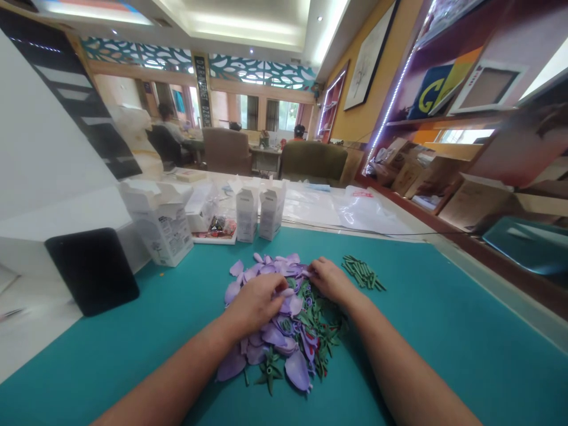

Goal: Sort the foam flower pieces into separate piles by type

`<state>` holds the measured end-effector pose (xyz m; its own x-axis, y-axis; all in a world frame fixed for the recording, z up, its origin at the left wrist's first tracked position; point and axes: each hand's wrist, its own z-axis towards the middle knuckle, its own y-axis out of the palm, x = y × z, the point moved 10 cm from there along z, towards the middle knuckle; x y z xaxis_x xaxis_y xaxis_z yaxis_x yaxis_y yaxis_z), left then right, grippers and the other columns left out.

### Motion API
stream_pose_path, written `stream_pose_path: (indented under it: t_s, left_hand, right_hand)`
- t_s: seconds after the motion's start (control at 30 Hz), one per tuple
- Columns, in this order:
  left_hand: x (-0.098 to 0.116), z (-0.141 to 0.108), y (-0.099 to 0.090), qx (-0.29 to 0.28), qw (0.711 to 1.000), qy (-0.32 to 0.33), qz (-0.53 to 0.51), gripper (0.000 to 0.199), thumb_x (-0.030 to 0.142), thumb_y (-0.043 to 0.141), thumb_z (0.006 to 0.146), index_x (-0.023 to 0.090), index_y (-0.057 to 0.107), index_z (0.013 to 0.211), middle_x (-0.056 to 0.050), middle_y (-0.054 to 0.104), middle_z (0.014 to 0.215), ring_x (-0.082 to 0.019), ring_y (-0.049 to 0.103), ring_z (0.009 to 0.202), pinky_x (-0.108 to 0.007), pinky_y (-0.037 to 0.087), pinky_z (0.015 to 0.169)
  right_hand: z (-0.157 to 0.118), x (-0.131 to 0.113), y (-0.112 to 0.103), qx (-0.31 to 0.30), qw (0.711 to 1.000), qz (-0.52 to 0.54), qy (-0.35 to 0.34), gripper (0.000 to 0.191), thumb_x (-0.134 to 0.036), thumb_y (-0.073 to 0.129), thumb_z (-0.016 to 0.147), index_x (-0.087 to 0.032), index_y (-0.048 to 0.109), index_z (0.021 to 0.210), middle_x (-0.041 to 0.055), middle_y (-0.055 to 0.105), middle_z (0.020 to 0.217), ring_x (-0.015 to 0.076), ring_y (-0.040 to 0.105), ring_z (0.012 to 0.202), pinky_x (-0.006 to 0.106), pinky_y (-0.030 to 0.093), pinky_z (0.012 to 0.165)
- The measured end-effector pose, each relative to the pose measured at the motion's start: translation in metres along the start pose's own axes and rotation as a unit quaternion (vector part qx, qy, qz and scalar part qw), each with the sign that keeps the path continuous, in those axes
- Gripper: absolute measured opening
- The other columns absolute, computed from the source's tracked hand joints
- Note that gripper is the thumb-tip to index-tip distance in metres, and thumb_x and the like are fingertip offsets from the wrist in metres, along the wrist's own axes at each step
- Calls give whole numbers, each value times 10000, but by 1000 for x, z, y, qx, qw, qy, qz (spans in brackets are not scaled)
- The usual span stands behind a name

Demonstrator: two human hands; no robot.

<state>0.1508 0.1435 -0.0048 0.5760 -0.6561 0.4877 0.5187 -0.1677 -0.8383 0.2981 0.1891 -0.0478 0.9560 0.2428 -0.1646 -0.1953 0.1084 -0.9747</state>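
Note:
A heap of lilac plastic petal pieces (298, 370) lies on a teal mat (168, 349), mixed with green star-shaped leaf pieces (270, 371) and a few red bits. My left hand (260, 303) rests over the heap's left and middle, its fingers curled and closed around a small lilac piece (287, 292). At the heap's upper right, my right hand (331, 279) has its fingertips pinched on another lilac piece (306, 273). Just right of that hand, several short green stems (364, 272) form a separate small pile.
White cartons (271, 213) stand along the mat's far edge, with a larger opened box (162, 228) further left. A black tablet-like panel (92, 271) leans at left. Clear plastic sheets (368, 207) lie beyond. Shelves with cardboard boxes (477, 198) line the right side. People sit in the background.

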Motion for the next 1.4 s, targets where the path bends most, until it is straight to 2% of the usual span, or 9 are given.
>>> stream_pose_path:
  t_s: [0.2, 0.33, 0.43, 0.6, 0.8, 1.03, 1.17, 1.27, 1.4]
  left_hand:
    - [-9, 0, -7, 28, 980, -63, -186, 203, 375, 516, 823, 186, 587, 811, 15, 585, 739, -139, 516, 683, -256, 409, 634]
    - [-20, 2, -5, 47, 953, -93, -283, 156, 309, 564, 751, 176, 578, 831, 4, 607, 792, -141, 553, 721, -261, 453, 664]
    - [-24, 3, -3, 54, 937, -102, -329, 173, 268, 573, 723, 163, 570, 861, -17, 634, 829, -149, 595, 769, -266, 480, 696]
    - [-22, 1, -4, 69, 920, -110, -370, 215, 280, 583, 719, 165, 560, 899, -15, 648, 816, -159, 621, 781, -270, 486, 699]
    - [-11, -2, -4, 85, 925, -102, -355, 182, 287, 600, 714, 183, 533, 848, 27, 582, 696, -144, 578, 672, -249, 439, 602]
    - [18, -7, 6, 31, 958, -60, -277, 252, 310, 545, 767, 206, 504, 993, 25, 600, 717, -158, 571, 667, -272, 434, 612]
    - [14, -9, -5, 44, 963, -59, -258, 265, 415, 516, 790, 204, 546, 948, 0, 609, 751, -180, 583, 711, -286, 445, 634]
    - [-2, -12, -16, 68, 958, -89, -263, 325, 484, 550, 751, 202, 575, 912, -15, 633, 782, -206, 607, 766, -293, 461, 655]
    - [-31, -20, -35, 112, 944, -129, -282, 365, 512, 573, 698, 193, 589, 877, -25, 665, 783, -216, 634, 768, -300, 484, 682]
  right_hand:
    - [0, 2, -4, 16, 998, 58, 18, 84, -142, 517, 816, -159, 573, 877, 63, 580, 884, 170, 507, 816, 262, 354, 724]
    - [-5, -7, -27, 66, 975, 208, 32, 131, -192, 542, 790, -170, 576, 915, 32, 569, 851, 157, 499, 782, 273, 377, 729]
    - [-12, -22, -30, 55, 910, 405, 68, 200, -349, 552, 801, -190, 572, 921, -19, 521, 725, 129, 470, 649, 255, 384, 618]
    - [-25, -64, -5, -28, 745, 658, 110, 334, -501, 623, 747, -207, 518, 867, -67, 454, 558, 87, 406, 472, 214, 305, 454]
    - [-38, -79, 0, -17, 653, 749, 109, 425, -483, 766, 623, -197, 482, 755, -82, 409, 524, 49, 337, 431, 190, 220, 398]
    - [-68, -48, -7, -3, 657, 742, 132, 381, -471, 747, 659, -181, 503, 695, -77, 381, 481, 42, 274, 407, 188, 188, 371]
    - [-99, 52, -19, 106, 696, 677, 215, 341, -500, 651, 718, -177, 541, 733, -24, 489, 586, 69, 403, 461, 171, 267, 375]
    - [-146, 145, -46, 241, 802, 413, 357, 257, -428, 461, 813, -201, 550, 893, 33, 624, 721, 135, 548, 555, 228, 414, 463]
    - [-179, 198, -58, 284, 841, 271, 372, 279, -282, 451, 778, -195, 590, 1003, 63, 629, 817, 206, 582, 740, 305, 432, 652]
